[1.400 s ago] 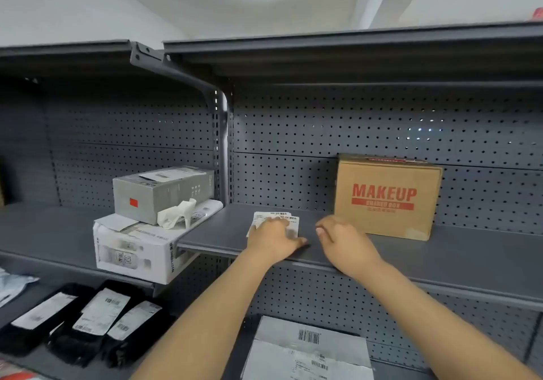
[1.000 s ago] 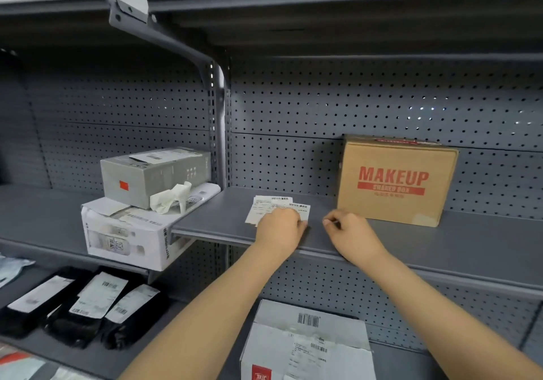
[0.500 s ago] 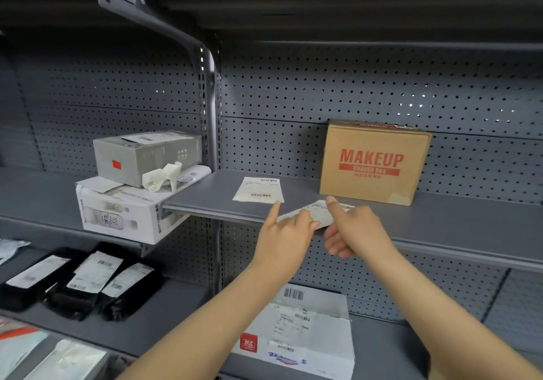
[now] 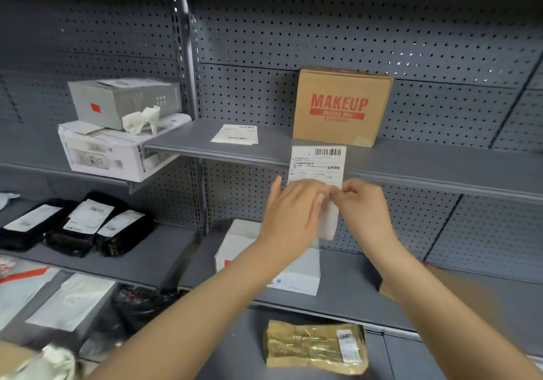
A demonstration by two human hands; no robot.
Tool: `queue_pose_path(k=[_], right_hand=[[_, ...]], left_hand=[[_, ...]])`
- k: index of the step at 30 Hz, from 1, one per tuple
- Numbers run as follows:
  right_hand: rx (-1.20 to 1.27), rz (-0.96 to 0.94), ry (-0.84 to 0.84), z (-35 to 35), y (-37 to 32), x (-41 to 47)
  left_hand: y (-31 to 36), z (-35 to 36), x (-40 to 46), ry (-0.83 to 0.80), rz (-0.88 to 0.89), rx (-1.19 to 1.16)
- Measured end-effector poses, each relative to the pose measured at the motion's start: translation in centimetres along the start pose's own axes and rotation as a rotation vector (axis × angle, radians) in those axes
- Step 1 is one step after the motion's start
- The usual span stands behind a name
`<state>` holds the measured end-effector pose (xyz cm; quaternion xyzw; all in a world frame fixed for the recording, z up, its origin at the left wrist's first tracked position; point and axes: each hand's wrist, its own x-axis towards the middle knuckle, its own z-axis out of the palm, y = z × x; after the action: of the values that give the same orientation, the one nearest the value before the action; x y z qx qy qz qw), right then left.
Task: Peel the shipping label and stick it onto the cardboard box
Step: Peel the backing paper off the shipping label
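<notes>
A white shipping label [image 4: 318, 162] with a barcode at its top is held upright in front of the shelf edge, printed side toward me. My left hand [image 4: 291, 212] and my right hand [image 4: 360, 206] pinch its lower part close together; a plain white strip, apparently its backing, hangs down between them. The brown cardboard box [image 4: 342, 106] printed MAKEUP in red stands on the grey shelf [image 4: 191, 138] just behind and above the label. A second label [image 4: 235, 135] lies flat on the shelf to the left.
Two stacked boxes [image 4: 117, 133] with crumpled paper sit at the left. Black mailer bags [image 4: 76, 227] lie on a lower left shelf. A white parcel [image 4: 293, 274] sits below my hands, a gold-wrapped packet [image 4: 316, 347] lower down. Perforated grey panels back the shelves.
One label was taken off the shelf and raised upright between both hands, which moved down and toward me. The other label stayed on the shelf. The camera tilted downward.
</notes>
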<state>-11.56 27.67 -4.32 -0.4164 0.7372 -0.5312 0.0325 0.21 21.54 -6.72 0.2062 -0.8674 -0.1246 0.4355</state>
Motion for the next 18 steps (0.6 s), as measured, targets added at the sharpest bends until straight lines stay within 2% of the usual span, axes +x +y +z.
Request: queue_pose_path(k=[5, 13, 18], right_hand=[[-0.001, -0.05, -0.047, -1.6, 1.1, -5.1], [0.023, 0.016, -0.143, -4.1, 2.8, -10.9], [0.317, 0.081, -0.169, -6.5, 2.1, -12.7]], left_hand=[[3.1, -0.4, -0.6, 0.075, -0.041, -0.114], [5.9, -1.2, -2.7, -0.002, -0.241, -0.175], [6.7, -2.1, -4.6, -0.15, -0.192, -0.187]])
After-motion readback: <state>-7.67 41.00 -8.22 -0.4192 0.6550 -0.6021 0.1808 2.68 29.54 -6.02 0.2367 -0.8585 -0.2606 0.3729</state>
